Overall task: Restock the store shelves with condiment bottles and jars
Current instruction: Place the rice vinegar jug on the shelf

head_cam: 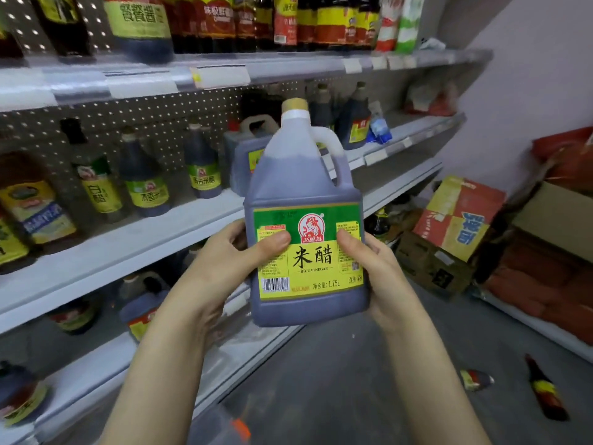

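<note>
A person stands at store shelving, holding a large jug of dark rice vinegar (305,226) in the air in front of the middle shelf (160,239), not resting on anything. The left hand (224,261) grips the jug's left side, with its thumb laid across the yellow and green label (309,252). The right hand (378,271) grips the right side, with its thumb on the label's edge. The other fingers curl behind the jug, out of sight.

The jug is upright, its long axis nearly vertical. The cap (295,105) points up, the handle (330,146) sits at the upper right, and the label faces the person.

The step looks like setting it on the middle shelf near a similar jug (247,155). Done well, that means keeping both hands low, holding the jug level, landing the base fully on the shelf and sliding it back, label left facing the aisle.
</note>
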A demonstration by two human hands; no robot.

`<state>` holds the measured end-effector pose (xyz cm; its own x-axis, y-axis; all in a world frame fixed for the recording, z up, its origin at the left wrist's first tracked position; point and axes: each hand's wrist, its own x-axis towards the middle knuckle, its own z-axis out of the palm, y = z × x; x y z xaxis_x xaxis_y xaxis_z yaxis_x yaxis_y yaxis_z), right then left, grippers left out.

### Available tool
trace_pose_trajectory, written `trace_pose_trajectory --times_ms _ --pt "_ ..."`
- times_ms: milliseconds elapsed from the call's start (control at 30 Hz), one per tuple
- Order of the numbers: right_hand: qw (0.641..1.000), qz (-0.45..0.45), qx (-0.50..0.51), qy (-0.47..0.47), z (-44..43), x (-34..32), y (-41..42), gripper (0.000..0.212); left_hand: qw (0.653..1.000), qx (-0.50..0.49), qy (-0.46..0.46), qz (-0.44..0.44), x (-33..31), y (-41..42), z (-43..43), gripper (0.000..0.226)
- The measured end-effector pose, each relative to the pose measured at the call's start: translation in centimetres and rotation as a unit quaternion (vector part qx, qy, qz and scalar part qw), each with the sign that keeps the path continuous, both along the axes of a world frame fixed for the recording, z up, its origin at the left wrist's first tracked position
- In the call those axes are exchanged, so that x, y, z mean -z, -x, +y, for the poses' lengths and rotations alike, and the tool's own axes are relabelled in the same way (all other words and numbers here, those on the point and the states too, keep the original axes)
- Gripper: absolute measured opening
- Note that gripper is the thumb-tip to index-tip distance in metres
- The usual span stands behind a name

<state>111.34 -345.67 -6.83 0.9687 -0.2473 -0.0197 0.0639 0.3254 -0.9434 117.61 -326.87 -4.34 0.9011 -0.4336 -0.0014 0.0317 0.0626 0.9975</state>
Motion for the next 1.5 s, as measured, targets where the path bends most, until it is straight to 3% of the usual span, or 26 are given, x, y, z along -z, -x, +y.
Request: trace_pose_trajectory --times_ms 167,300,467,767,867,1300,1500 --pt "1.0 0.01 0.015 -0.008 -4.9 0.4 -3.9 0.041 1.0 0.014 -0.012 0.012 0.4 -4.5 -4.9 0.057" --pt "1.0 0.014 -0.003 -0.009 -9.9 1.0 -7.5 0.059 0.999 -0.008 0.0 0.035 1.6 -7.8 -9.7 0.057" --pt "0.999 0.031 -0.033 0.004 -18.1 1.0 -12.4 0.039 0.998 -0.043 0.013 0.042 1.9 -11.4 -17.4 0.049" --pt "0.993 0.045 -0.106 -0.015 -28.8 1.5 -19.0 0.044 0.993 -0.107 0.012 0.044 2.3 -15.5 -27.6 0.055" --pt "0.991 0.05 -0.118 -0.032 -30.3 2.0 -20.8 0.041 0.992 -0.116 -0.003 0.057 2.7 -17.1 -29.0 0.062" --pt "0.989 0.076 -0.122 -0.018 -32.1 3.9 -31.4 0.022 0.987 -0.127 -0.04 0.088 4.7 -27.7 -31.0 0.057" --pt "0.988 0.068 -0.139 -0.027 -31.1 4.3 -36.1 0.037 0.987 -0.134 -0.043 0.084 4.5 -31.6 -29.9 0.059"
